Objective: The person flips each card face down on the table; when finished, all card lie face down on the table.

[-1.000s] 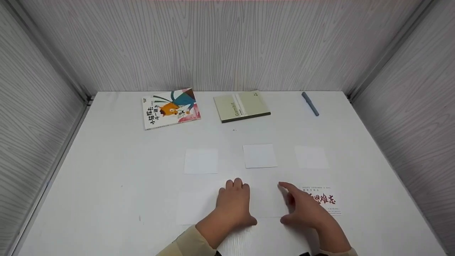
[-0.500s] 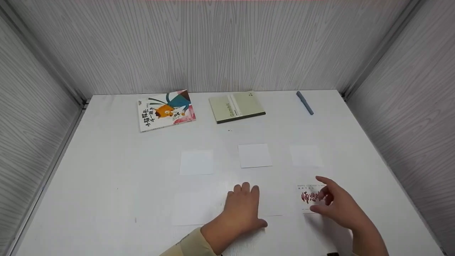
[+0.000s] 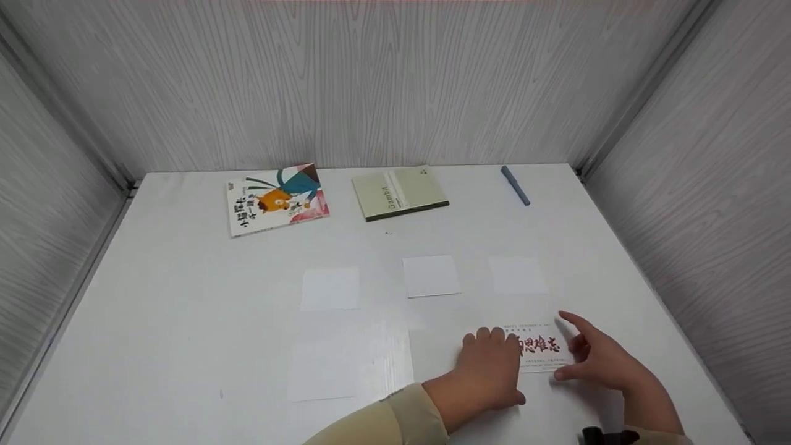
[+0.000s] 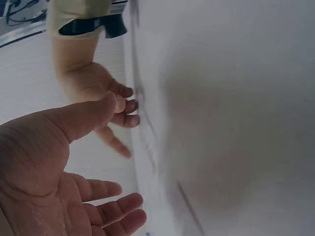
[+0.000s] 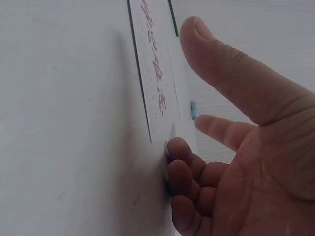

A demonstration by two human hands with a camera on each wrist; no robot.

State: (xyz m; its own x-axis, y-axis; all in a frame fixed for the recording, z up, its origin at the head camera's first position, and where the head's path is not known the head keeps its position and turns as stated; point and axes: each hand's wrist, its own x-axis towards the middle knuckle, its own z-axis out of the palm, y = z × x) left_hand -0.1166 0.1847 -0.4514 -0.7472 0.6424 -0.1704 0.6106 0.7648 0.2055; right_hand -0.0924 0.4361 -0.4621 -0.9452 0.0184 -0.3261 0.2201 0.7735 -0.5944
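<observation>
A white card with red characters (image 3: 541, 345) lies flat on the white table at the front right. My left hand (image 3: 491, 368) is at its left side and hides part of it in the head view. In the left wrist view the left hand's thumb and fingers (image 4: 106, 189) are apart with nothing between them. At the card's right edge is my right hand (image 3: 599, 358), thumb and index finger spread, the other fingers bent. The right wrist view shows the right thumb (image 5: 236, 69) apart from the card. Left of my left hand lies a blank white card (image 3: 431, 352).
Another blank card (image 3: 322, 371) lies front left. Three smaller white cards, left (image 3: 330, 288), middle (image 3: 431, 276) and right (image 3: 518, 275), form a row behind. Further back are a picture book (image 3: 278, 201), a green notebook (image 3: 400, 193) and a blue pen (image 3: 515, 185).
My left hand has moved right from the blank card to the red-lettered card's left side. My right hand has moved right across that card to its right edge. The head view has shifted slightly.
</observation>
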